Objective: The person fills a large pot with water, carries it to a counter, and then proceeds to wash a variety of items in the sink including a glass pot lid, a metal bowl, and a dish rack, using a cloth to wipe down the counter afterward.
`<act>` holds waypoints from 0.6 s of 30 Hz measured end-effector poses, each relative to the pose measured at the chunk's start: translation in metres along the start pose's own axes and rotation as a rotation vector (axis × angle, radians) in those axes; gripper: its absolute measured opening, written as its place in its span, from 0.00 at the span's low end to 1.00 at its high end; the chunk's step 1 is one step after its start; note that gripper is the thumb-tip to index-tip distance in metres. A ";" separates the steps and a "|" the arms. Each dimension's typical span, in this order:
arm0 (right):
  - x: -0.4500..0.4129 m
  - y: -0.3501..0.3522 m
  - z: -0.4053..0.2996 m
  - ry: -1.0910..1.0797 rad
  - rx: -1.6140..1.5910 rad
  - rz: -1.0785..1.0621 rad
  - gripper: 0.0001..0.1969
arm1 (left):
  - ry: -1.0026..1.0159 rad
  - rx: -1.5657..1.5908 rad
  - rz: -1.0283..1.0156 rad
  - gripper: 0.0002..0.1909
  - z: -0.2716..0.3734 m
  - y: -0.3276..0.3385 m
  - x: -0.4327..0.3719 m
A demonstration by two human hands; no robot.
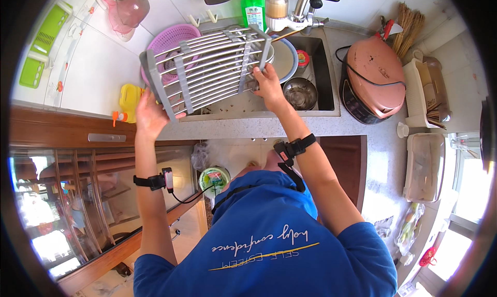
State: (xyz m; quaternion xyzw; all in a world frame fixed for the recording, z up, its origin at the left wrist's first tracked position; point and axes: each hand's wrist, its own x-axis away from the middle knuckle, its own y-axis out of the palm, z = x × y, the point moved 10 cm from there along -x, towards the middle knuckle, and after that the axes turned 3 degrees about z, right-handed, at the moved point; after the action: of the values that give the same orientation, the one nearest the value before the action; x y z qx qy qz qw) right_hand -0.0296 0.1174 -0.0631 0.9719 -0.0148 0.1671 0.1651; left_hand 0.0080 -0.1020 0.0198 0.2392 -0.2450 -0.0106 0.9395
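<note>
Between both hands, a metal-barred drain rack (183,83) with grey plastic ends is held tilted over the sink (334,73). My left hand (150,116) grips its left end from below, palm partly showing. At the right end, my right hand (270,83) has its thumb on the grey end piece, other fingers partly hidden behind. Behind the rack's left part stands a purple plastic colander (171,35), partly covered. In the sink to the right are a blue-rimmed plate (288,60), a metal bowl (300,94) and a red-lidded jar (303,58).
A faucet (301,9) with a filter rises behind the sink, beside a green pump bottle (253,9). A yellow bottle (130,99) stands near my left hand. On the right counter sits a pink-lidded electric appliance (374,75) with its cord on top. A bin (214,179) is below.
</note>
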 end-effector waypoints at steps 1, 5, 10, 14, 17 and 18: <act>0.001 0.004 0.001 0.017 0.036 -0.007 0.13 | 0.081 -0.110 0.063 0.27 0.003 0.009 0.004; 0.010 0.015 0.002 0.046 -0.098 0.004 0.32 | 0.352 -0.082 0.198 0.23 0.011 0.012 -0.008; 0.009 0.012 -0.004 0.002 -0.023 -0.136 0.35 | 0.276 -0.084 0.205 0.25 -0.006 -0.003 -0.025; 0.005 0.002 -0.001 -0.046 -0.062 -0.146 0.34 | 0.071 -0.111 0.201 0.38 -0.025 -0.010 -0.027; 0.009 -0.007 0.008 0.034 -0.015 -0.078 0.35 | -0.017 -0.044 0.226 0.41 -0.034 -0.009 -0.020; 0.009 -0.011 0.009 0.071 0.053 -0.075 0.36 | -0.025 -0.036 0.236 0.42 -0.035 -0.005 -0.018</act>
State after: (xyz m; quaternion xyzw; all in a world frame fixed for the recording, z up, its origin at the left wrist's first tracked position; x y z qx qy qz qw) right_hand -0.0170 0.1247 -0.0716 0.9692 0.0320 0.1954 0.1462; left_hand 0.0085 -0.0882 -0.0170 0.1918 -0.2827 0.0927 0.9353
